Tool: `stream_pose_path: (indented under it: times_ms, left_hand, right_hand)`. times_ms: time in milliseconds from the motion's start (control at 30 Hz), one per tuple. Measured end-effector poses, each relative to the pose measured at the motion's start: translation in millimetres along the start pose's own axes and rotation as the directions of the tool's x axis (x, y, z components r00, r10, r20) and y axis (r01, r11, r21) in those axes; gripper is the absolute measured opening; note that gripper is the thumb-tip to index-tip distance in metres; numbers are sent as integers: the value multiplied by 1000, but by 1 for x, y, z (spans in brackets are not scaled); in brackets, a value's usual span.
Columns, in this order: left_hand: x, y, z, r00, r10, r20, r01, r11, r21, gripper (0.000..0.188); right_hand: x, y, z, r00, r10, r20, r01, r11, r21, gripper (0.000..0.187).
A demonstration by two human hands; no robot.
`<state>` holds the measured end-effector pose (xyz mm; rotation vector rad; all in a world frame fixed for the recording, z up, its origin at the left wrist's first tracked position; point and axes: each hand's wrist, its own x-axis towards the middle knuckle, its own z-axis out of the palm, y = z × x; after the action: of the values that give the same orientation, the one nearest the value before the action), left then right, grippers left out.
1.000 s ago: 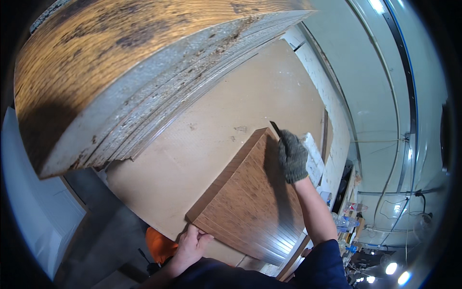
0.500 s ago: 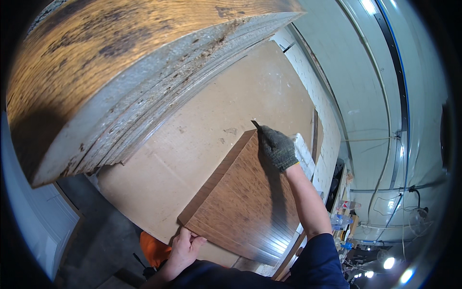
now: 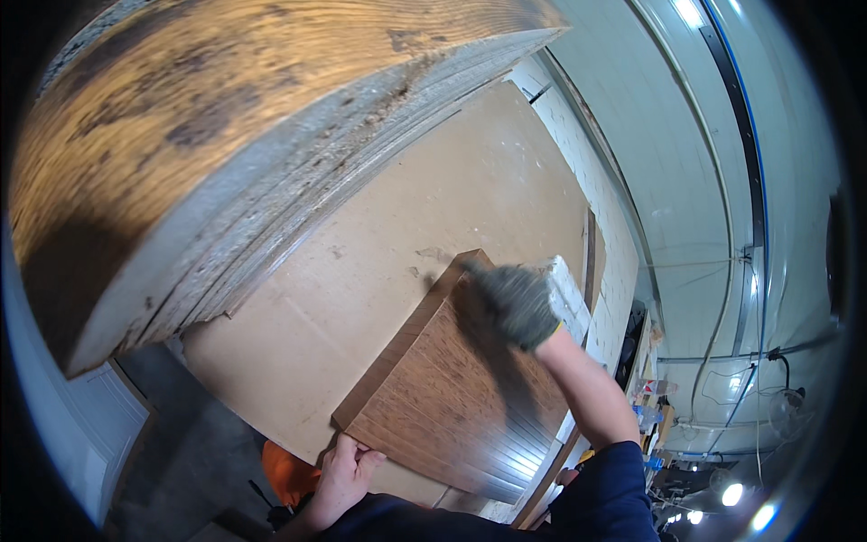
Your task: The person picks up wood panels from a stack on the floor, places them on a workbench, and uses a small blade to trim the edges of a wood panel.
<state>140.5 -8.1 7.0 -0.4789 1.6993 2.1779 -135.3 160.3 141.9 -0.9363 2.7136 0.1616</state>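
Note:
A brown wood-grain panel (image 3: 424, 397) with thin parallel lines lies on a tan board surface in front of me. My bare left hand (image 3: 348, 474) grips its near-left corner, with the thumb lying along the edge. Over the far end of the panel is my right hand (image 3: 510, 303) in a dark grey knitted glove, smeared by motion. The fingers look closed around a thin dark blade-like tool, which showed more plainly half a second ago and is now mostly lost in the blur. The gloved fingertips are close to the panel's far corner.
A tall stack of boards (image 3: 298, 172) with a yellow-brown wood-grain top rises at the upper left. The tan board (image 3: 433, 190) spreads under the panel. A white block (image 3: 567, 294) sits beyond my right wrist. Bottles and clutter (image 3: 650, 402) stand along the right wall.
My right hand has moved from beyond the panel's far corner back over it, slightly nearer and to the left. My left hand keeps its hold on the near corner.

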Motion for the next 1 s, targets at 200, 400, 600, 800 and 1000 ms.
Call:
stream_pose_path:
  times_ms: [200, 400, 600, 800, 1000]
  left_hand:
    - [0, 4, 1, 1000, -17, 21, 17, 1000, 20, 28]
    - [2, -2, -1, 998, 51, 24, -53, 996, 78, 28]
    - [-1, 0, 0, 999, 10, 33, -12, 997, 71, 25]
    - [2, -3, 1, 998, 62, 12, -63, 993, 102, 28]
    - [2, 2, 4, 998, 69, 14, -71, 984, 166, 30]
  right_hand:
    - [0, 52, 40, 985, 152, -86, -156, 986, -52, 40]
    - [-50, -94, 28, 746, -659, -97, 666, 733, 136, 35]
    - [-27, -61, 19, 963, -255, 88, 250, 966, 61, 40]
    - [-42, -85, 22, 854, -521, 21, 511, 845, 156, 33]
    - [-53, -92, 46, 951, -309, 32, 308, 951, 34, 24]
